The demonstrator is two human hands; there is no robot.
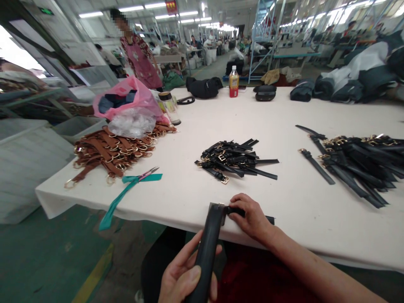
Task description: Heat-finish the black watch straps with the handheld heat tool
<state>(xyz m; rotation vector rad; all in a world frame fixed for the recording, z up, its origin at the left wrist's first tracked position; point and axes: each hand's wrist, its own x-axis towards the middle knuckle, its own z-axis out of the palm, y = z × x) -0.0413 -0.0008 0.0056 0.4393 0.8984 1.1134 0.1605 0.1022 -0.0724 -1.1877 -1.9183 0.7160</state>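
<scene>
A pink plastic bag (126, 99) sits beyond and left of the loose pile of black straps (235, 160) on the worktop (176, 198). Dark cloth shows inside it, and a clear plastic bag (131, 123) slumps against its front. Beside the pink bag stands a clear jar (169, 108) with a dark lid. Farther back from the pile, a plastic drinks bottle (233, 82) holds orange liquid, and its red label is unreadable.

Below the pile, at the worktop's near edge, the left hand (179, 280) has its fingers (186, 259) clenched around a wide black strap (207, 248), held upright with its metal-capped end at the edge. The right hand (251, 219) grips a narrow black strap (235, 211) between its fingers, right at that end. Brown straps with gold rings (107, 153) lie left of the pile, and a larger black heap (356, 166) lies right of it.
</scene>
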